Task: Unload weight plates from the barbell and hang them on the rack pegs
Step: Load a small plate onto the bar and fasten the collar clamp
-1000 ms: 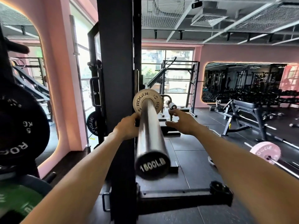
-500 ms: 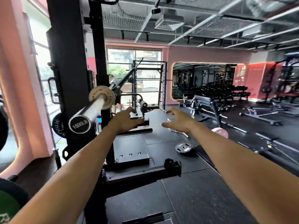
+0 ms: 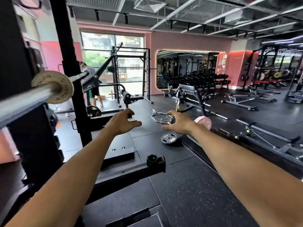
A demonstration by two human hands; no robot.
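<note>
In the head view, both arms are reaching forward over the dark rubber floor (image 3: 188,185), and neither is touching anything. The left hand (image 3: 122,122) is hovering with fingers loosely spread and the thumb pointing right; the right hand (image 3: 177,122) is likewise hanging wide and relaxed, holding nothing. The barbell (image 3: 24,97) is running in from the left edge, blurred, with one small pale plate (image 3: 53,86) sitting on its sleeve, well to the left of both hands and above them.

The step in hand is looking like a gap between plates: nothing is gripped, and the pale plate is not yet off the bar. The next move, as a guess, is calling for both hands to swing left, take the plate by its rim and slide it outward along the sleeve, toward the camera.

For room, the black rack upright (image 3: 70,71) is standing just behind the plate, and the rack's floor brace (image 3: 131,176) is crossing low beneath the left forearm (a shin-catcher). A dark plate on the floor (image 3: 169,138) is lying below the right hand, and a pink plate (image 3: 203,122) is showing just past the right wrist.
</note>
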